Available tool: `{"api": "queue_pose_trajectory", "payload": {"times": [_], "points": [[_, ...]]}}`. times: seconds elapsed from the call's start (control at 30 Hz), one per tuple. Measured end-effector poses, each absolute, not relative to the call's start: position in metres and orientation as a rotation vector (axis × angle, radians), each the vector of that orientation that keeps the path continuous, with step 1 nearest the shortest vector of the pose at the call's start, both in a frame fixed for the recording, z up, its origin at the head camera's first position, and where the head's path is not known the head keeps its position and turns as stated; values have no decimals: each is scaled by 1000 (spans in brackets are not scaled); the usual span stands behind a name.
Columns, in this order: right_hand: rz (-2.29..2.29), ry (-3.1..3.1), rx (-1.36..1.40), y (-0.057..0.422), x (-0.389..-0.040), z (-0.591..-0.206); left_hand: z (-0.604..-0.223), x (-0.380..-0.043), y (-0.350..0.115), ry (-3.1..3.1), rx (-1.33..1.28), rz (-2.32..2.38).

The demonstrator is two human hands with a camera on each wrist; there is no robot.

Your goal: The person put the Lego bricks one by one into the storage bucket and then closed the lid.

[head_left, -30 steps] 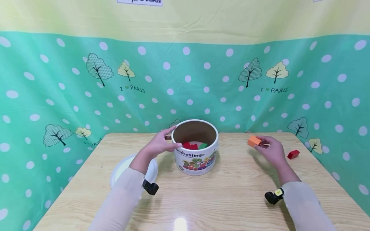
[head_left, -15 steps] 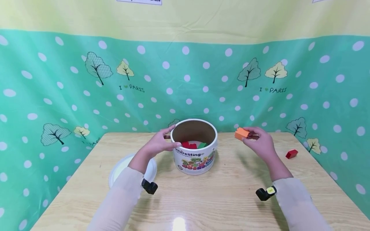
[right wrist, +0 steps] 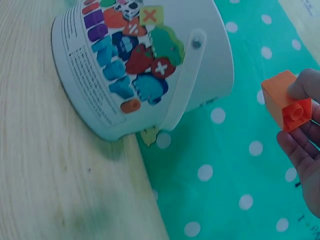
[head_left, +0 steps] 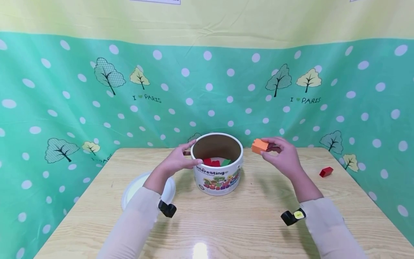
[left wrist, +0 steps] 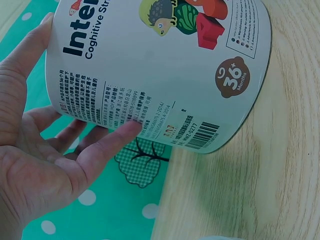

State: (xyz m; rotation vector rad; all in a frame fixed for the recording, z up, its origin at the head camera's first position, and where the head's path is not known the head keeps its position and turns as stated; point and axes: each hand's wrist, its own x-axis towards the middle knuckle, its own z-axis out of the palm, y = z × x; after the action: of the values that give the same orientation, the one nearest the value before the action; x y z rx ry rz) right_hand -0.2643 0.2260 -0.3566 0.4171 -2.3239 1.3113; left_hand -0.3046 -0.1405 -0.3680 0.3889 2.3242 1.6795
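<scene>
In the head view, a white printed toy bucket stands at the middle of the table, its mouth uncovered. Red blocks and a green block lie inside it. My left hand rests spread against the bucket's left side, thumb and fingertips at its rim; the left wrist view shows a finger touching the label. To the right of the bucket, above the table, my right hand pinches an orange building block between thumb and fingers. The block's hollow end shows in the right wrist view.
A red block lies near the table's right edge. A round white lid sits to the left, partly under my left forearm. Behind the table hangs a green dotted cloth. The bucket's white handle hangs down its side.
My right hand has carried the orange block leftward and slightly up, closer to the bucket. The left hand keeps its place on the bucket.
</scene>
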Motion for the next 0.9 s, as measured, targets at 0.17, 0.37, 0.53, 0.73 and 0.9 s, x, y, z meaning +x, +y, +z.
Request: {"api": "queue_pose_trajectory", "payload": {"times": [0.17,0.37,0.53,0.73,0.9], "points": [[1311,-2301,495,217,-263,-347,-368,-305,-140,2324,377,1677],[1287,-2293,604,206,-264,-336,-367,-304,-140,2326,383,1678],[1271,-2357,590,197,-266,-329,-368,-304,-139,2333,361,1674],[1243,-2431,593,184,-271,-322,-369,-305,-139,2341,354,1672],[1188,-2471,651,171,-277,-315,-370,-306,-141,2336,360,1679]]}}
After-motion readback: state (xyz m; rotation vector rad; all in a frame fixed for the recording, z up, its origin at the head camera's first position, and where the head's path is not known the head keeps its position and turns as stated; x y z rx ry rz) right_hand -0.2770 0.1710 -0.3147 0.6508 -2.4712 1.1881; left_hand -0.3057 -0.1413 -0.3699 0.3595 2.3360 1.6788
